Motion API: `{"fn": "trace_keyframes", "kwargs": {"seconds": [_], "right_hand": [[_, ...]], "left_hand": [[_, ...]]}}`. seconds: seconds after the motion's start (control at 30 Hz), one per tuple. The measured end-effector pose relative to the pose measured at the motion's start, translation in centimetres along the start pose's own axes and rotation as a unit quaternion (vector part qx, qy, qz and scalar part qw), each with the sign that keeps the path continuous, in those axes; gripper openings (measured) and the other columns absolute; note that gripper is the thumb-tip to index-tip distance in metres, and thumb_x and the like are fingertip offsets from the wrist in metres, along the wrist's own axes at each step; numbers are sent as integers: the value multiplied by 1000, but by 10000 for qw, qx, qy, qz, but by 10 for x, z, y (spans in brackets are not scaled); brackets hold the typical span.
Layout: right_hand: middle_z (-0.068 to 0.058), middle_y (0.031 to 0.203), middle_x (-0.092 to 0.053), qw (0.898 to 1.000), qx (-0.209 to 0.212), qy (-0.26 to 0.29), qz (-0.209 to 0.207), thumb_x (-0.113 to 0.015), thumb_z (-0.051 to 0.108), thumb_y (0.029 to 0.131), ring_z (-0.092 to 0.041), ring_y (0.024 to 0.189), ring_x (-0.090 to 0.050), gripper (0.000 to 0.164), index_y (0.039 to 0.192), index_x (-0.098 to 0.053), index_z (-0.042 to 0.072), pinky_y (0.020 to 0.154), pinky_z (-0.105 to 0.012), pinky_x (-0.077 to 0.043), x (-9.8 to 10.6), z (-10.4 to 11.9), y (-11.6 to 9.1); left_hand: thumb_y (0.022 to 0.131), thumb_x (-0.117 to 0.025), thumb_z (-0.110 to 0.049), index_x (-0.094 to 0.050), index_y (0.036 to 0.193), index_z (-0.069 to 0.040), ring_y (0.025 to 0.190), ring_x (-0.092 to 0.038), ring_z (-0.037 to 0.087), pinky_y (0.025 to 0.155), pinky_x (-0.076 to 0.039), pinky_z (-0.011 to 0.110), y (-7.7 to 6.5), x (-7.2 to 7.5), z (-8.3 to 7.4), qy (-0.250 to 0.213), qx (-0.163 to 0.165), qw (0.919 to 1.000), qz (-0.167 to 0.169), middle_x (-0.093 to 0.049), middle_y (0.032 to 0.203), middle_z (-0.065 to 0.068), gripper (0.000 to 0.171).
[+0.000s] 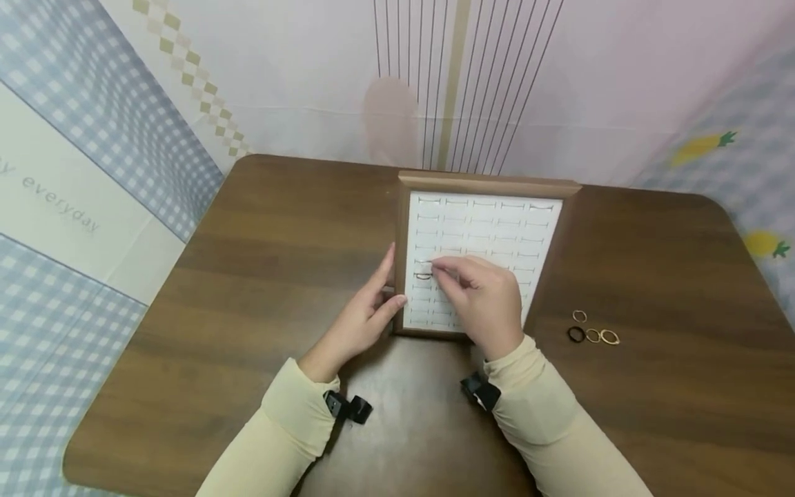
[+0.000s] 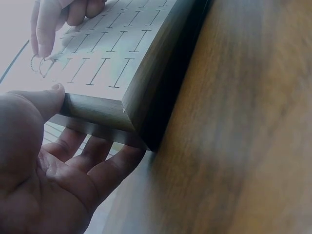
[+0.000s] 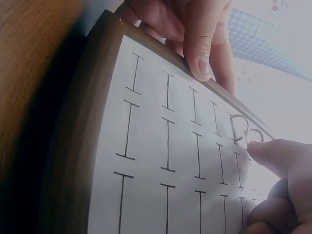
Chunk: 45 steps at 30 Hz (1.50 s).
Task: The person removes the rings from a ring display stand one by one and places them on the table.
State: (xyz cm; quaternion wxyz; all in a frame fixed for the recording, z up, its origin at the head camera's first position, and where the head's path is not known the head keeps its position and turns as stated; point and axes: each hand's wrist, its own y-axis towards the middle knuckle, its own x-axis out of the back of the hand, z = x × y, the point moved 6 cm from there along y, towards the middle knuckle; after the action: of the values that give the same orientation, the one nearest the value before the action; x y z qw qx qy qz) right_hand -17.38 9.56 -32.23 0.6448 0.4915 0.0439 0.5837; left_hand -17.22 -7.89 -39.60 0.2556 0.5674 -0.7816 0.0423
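Note:
A wooden-framed ring display board (image 1: pixel 478 181), its white face cut with rows of slots, stands tilted on the table. My left hand (image 1: pixel 363 317) grips its left edge, thumb (image 2: pixel 48 100) at the front and fingers (image 2: pixel 119 165) behind. Over the board's left part, my right hand (image 1: pixel 487 297) pinches a thin beaded ring (image 3: pixel 255 132) between thumb and index fingertip, right at a slot in the leftmost column. A plain ring (image 3: pixel 239 127) sits in the neighbouring slot, just below in the head view. Another thin ring (image 1: pixel 541 208) shows in the top right slot.
To the right of the board lie several loose rings: a black ring (image 1: pixel 576 335), a gold ring (image 1: pixel 610 337) and small thin rings (image 1: pixel 580 316). The brown wooden table (image 1: pixel 279 228) has rounded corners, with printed cloth (image 1: pixel 310 76) hanging behind it.

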Motion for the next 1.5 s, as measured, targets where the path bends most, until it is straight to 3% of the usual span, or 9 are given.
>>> {"fn": "trace_keyframes", "kwargs": {"seconds": [0.1,0.2,0.6,0.73,0.87,1.0,1.23,1.4,1.5], "right_hand": [[-5,85,-76,10000,-15,42,-40,-81,7,85,-11,55,-51,7,92,-81,8,50,-25,-41,5,0,4],[-5,85,-76,9999,-91,117,-4,-80,7,85,-11,57,-51,7,92,-81,8,52,-24,-41,5,-2,5],[-3,87,-77,9973,-578,456,37,-81,4,84,-10,60,-53,8,90,-82,9,56,-14,-40,15,-10,0],[-1,73,-71,9977,-581,345,31,-81,3,82,-10,56,-47,10,89,-82,10,54,-15,-36,23,-15,-1],[2,67,-66,9989,-434,123,119,-82,2,81,-8,53,-44,11,89,-82,10,52,-16,-34,34,-19,-3],[2,72,-70,9991,-280,-91,304,-83,3,80,-7,54,-44,11,88,-82,9,51,-16,-35,45,-24,-7],[2,85,-76,9956,55,-216,913,-85,0,76,-5,65,-59,16,88,-81,10,59,-13,-45,57,-37,-22],[4,85,-75,9921,341,-144,1202,-85,-3,74,-3,63,-53,21,89,-81,12,57,-14,-42,65,-44,-27],[4,83,-75,9922,371,-153,1180,-85,-5,73,-2,61,-49,23,89,-80,12,56,-13,-41,74,-47,-27]], "left_hand": [[103,-58,-11,-8,163,-17,113,-64,32,94,-56,40,6,2,-4,-6,-54,10000,-12,-49,146,23,79],[102,-58,-10,-8,163,-19,111,-65,31,92,-56,40,7,3,-3,6,-6,10000,-24,-57,137,23,80],[102,-57,-9,-8,163,-22,107,-67,33,90,-57,42,2,0,0,-135,123,9998,-50,-59,131,25,80],[102,-57,-10,-7,163,-22,104,-68,32,87,-58,41,3,0,0,-88,153,9998,-33,-59,131,25,80],[103,-57,-10,-8,163,-23,102,-68,32,82,-58,39,3,0,0,-47,208,9998,-20,-59,131,25,80],[102,-58,-9,-8,163,-22,101,-69,31,82,-58,39,2,1,0,-18,209,9998,-32,-59,132,26,80],[102,-58,-9,-6,163,-22,102,-68,31,84,-58,41,3,0,0,-11,264,9997,4,-58,133,25,81],[102,-59,-9,-6,163,-19,105,-68,33,84,-58,39,3,1,-1,7,197,9998,-11,-57,133,25,82],[101,-59,-7,-6,163,-18,100,-69,32,74,-59,36,4,1,0,-12,165,9999,26,-58,132,25,83]]}}
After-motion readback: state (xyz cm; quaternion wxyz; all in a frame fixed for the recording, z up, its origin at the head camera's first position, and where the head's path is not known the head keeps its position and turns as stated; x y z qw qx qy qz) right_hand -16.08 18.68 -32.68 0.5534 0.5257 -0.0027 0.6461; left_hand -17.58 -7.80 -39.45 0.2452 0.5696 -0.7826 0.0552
